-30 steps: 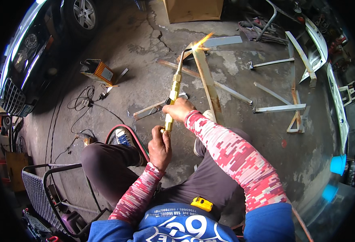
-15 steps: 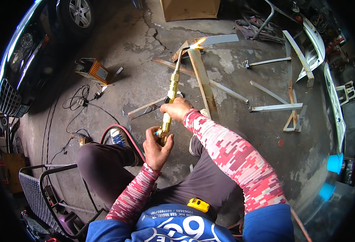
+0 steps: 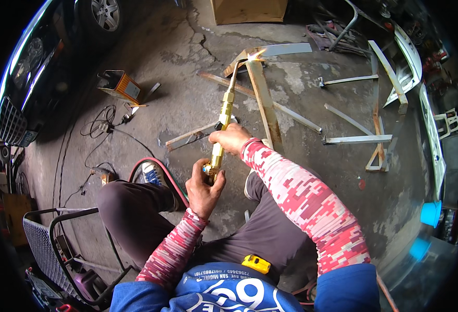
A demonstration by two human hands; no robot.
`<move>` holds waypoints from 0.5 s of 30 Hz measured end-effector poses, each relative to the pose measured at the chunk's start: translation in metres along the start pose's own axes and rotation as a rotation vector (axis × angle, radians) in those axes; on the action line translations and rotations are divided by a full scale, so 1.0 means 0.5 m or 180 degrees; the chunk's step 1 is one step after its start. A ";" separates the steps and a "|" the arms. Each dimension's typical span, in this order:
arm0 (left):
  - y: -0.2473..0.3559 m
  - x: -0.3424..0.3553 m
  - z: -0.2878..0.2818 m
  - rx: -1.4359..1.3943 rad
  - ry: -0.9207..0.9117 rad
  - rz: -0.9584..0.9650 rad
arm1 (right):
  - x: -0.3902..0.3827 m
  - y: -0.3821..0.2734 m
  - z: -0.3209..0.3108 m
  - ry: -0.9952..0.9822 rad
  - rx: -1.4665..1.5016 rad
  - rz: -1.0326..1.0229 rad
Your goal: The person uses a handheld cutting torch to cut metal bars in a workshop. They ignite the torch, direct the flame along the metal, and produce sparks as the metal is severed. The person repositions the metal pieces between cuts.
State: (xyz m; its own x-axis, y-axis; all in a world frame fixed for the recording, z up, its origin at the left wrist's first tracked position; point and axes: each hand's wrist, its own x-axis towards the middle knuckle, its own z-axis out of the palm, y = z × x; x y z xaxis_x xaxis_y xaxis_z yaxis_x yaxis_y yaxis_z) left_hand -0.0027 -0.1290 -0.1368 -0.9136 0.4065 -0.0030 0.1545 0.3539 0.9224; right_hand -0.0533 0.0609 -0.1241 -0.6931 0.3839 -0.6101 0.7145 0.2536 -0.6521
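Note:
A brass gas torch (image 3: 225,115) points away from me, its bent tip (image 3: 234,75) lit. My right hand (image 3: 231,139) is closed around the middle of its body. My left hand (image 3: 204,193) is closed at the near end, thumb and fingers about the valve part (image 3: 211,169). A thin bright flame (image 3: 256,55) plays at the far end of a rusty metal bar (image 3: 263,101). There the bar meets a pale flat bar (image 3: 286,49) and a short rusty piece (image 3: 234,65). The near end of the long bar lies close to my right foot.
A red hose (image 3: 161,165) curves past my left shoe (image 3: 152,174). An open rectangular can (image 3: 121,87) and tangled black cable (image 3: 104,125) lie to the left, near a parked car (image 3: 31,73). Metal frames (image 3: 356,139) lie right; a cardboard box (image 3: 249,11) stands far ahead.
The flame has gone from a fuller yellow-orange to a thinner, paler one with sharp streaks. Both hands keep their hold on the torch; the view has shifted slightly.

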 end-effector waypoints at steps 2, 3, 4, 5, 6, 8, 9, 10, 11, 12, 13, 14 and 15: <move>-0.001 0.001 0.001 -0.0027 -0.0001 0.0023 | -0.001 0.002 -0.002 -0.0002 0.0081 -0.0010; -0.002 0.001 0.001 -0.0011 0.0000 0.0007 | -0.002 0.002 -0.002 -0.0011 0.0125 -0.0022; -0.002 0.002 0.001 -0.0046 0.0008 0.0039 | -0.001 0.003 -0.003 -0.0009 0.0117 -0.0010; -0.002 0.002 0.002 -0.0052 0.0014 0.0043 | -0.001 0.003 -0.003 -0.0012 0.0112 -0.0004; -0.003 0.002 0.002 -0.0059 0.0017 0.0049 | 0.000 0.003 -0.003 -0.0002 0.0113 0.0012; -0.003 0.002 0.002 -0.0052 0.0027 0.0050 | 0.002 0.003 0.000 -0.0008 0.0134 0.0012; -0.003 0.002 0.002 -0.0025 0.0023 0.0041 | 0.003 0.003 -0.001 -0.0011 0.0129 0.0013; -0.004 0.002 0.002 -0.0052 0.0022 0.0040 | 0.004 0.004 0.000 0.0006 0.0135 0.0037; -0.004 0.002 0.002 -0.0058 0.0017 0.0027 | 0.004 0.004 0.000 -0.0016 0.0116 0.0015; -0.005 0.002 0.003 -0.0049 0.0013 0.0010 | 0.005 0.004 0.000 -0.0018 0.0106 0.0014; -0.006 0.002 0.004 -0.0050 0.0022 0.0047 | 0.004 0.004 0.000 -0.0021 0.0098 0.0014; -0.007 0.003 0.004 -0.0036 0.0034 0.0081 | 0.004 0.003 -0.001 -0.0023 0.0090 0.0012; -0.009 0.004 0.005 -0.0014 0.0048 0.0109 | 0.004 0.003 -0.001 -0.0026 0.0083 0.0008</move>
State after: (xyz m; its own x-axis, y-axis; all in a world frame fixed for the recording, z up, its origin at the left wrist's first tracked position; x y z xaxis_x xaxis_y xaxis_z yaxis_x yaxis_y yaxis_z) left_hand -0.0041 -0.1276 -0.1418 -0.9134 0.4056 0.0345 0.1842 0.3364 0.9235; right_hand -0.0535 0.0625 -0.1259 -0.6920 0.3773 -0.6154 0.7136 0.2293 -0.6619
